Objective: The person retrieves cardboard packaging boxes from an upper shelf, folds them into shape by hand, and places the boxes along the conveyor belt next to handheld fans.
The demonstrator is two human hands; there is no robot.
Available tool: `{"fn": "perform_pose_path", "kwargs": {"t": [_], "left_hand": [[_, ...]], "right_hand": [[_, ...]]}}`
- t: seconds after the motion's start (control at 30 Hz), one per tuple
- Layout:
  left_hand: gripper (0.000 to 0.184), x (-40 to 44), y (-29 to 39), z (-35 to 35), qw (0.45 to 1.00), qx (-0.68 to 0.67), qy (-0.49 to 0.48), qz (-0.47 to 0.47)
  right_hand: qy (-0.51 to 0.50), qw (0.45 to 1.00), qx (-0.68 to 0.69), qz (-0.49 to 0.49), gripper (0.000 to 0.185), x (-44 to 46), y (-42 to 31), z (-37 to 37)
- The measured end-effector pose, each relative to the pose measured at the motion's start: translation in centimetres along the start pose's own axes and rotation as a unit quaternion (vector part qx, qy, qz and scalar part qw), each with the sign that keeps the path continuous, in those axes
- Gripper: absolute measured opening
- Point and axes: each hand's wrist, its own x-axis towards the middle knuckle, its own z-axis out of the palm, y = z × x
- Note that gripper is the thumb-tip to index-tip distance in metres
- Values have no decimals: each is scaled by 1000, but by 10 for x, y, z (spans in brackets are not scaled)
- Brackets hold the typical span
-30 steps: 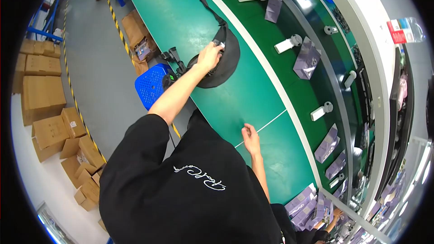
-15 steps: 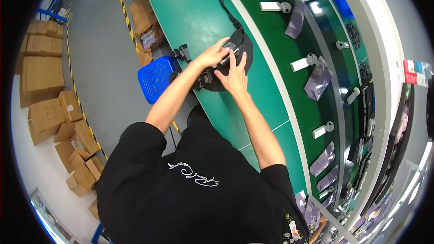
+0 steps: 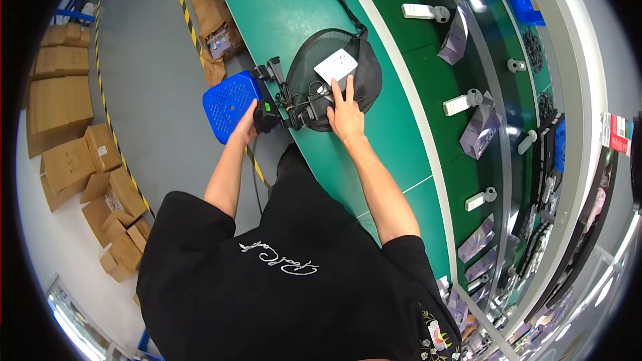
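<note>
While apparently positioning white card [image 3: 336,65] on black bag [image 3: 372,77] on counter [image 3: 267,0], touching with unclenched right hand [image 3: 348,120]. Can't tell grip of left hand [image 3: 245,125] beside black box [image 3: 268,120]. Next, probably need light touch near cables [image 3: 285,97].

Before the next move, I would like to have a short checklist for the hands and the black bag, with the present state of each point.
1. White card visible on the black mesh bag: ok, most of its face shows.
2. Right hand off the card: cannot tell; its two outstretched fingers reach the card's lower edge.
3. Left hand at the black device with the green display: ok, though how firm the grip is does not show.
4. Cables orderly: not ok, they are bunched at the bag's left side.
5. Strap away from both hands: ok, it stretches out beyond the bag.
</note>
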Motion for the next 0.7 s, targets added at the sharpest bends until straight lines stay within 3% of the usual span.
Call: {"fn": "perform_pose_path", "kwargs": {"t": [0.07,0.23,0.33,0.5,0.57,0.7], "left_hand": [[57,-5,-4,-3,996,27,-88,-10],[54,-14,6,-7,993,22,-109,38],[50,-33,26,18,967,0,-51,249],[53,-40,56,94,949,77,33,305],[61,-34,53,126,881,170,105,429],[70,11,26,151,835,248,82,484]], "right_hand": [[-3,1000,6,0,79,1,-1,-2],[37,999,27,-13,73,-5,3,-6],[77,996,7,-46,66,-20,13,-5],[53,993,-85,-69,37,-26,27,-21],[46,988,-136,-49,23,-26,33,-24],[104,993,-42,-41,8,-26,28,-31]]}}
